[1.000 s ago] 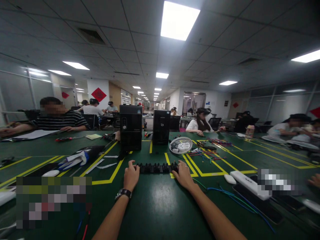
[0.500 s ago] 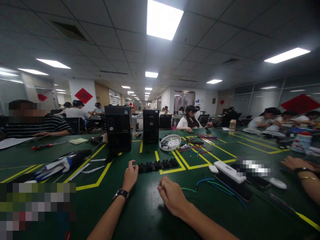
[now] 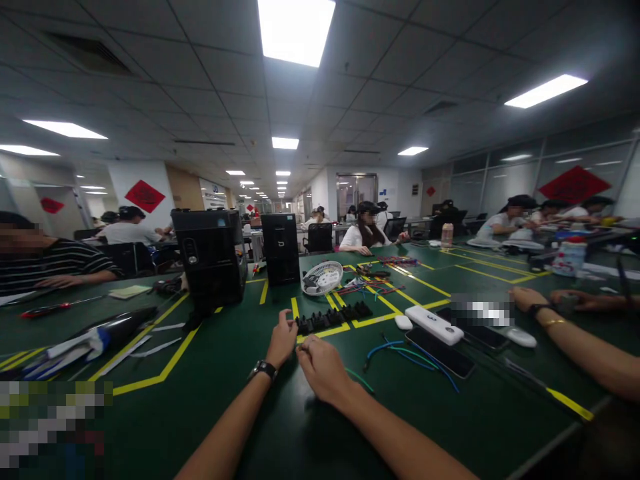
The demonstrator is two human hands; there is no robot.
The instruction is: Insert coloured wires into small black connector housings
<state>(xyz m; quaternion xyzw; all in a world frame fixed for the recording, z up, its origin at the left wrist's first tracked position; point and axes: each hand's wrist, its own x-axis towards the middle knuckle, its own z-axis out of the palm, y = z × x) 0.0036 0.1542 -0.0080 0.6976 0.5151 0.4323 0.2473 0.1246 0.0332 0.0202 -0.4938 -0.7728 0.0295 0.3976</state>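
A long black connector strip (image 3: 334, 316) lies across a yellow floor-tape line on the green table (image 3: 300, 427). My left hand (image 3: 281, 340), with a watch on the wrist, rests by the strip's left end, fingers curled and touching it. My right hand (image 3: 323, 369) hovers close beside the left one, just short of the strip, its fingers bent in a loose pinch; I cannot make out anything in them.
Two black computer cases (image 3: 210, 263) (image 3: 281, 249) stand behind the strip. A white fan grille (image 3: 322, 277), coloured wires (image 3: 370, 288), blue cables (image 3: 400, 351), a white power bank (image 3: 434, 325) and a phone (image 3: 440, 360) lie to the right. Another person's forearm (image 3: 575, 343) rests at right; others sit around.
My right hand left the strip's right end and drew back toward my left hand. My view swung right, so the table's contents shifted left; a neighbour's arm came into view.
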